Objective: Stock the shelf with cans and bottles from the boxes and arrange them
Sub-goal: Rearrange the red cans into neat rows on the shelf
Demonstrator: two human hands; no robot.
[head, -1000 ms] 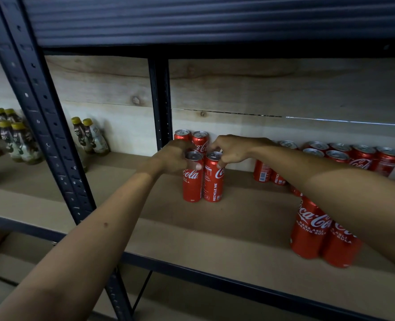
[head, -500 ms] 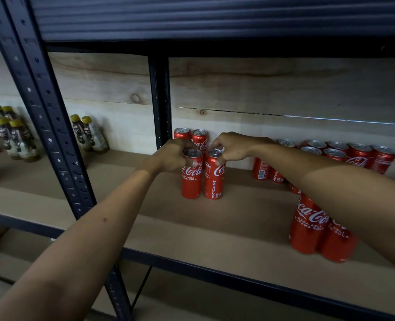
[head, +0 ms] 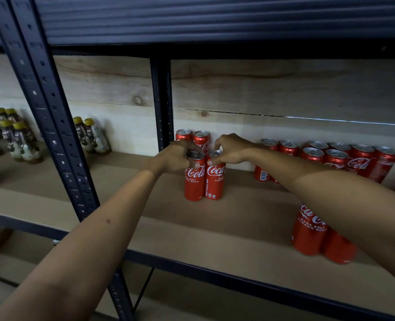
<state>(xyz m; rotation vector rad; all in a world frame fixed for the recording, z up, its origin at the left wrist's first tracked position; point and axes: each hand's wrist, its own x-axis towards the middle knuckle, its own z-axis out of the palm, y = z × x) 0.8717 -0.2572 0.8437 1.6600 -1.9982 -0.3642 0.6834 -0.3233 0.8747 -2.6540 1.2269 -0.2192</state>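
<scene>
My left hand (head: 177,156) pinches the rim of the left Coca-Cola can (head: 194,179); my right hand (head: 232,149) pinches the right Coca-Cola can (head: 215,177). Both cans stand upright and touching on the shelf board (head: 215,230), just in front of the back pair (head: 193,138) by the rear post (head: 161,103). Over the last second neither can has shifted; I judge this placement nearly finished, release pending.

Two upright red cans (head: 204,179) side-by-side
</scene>
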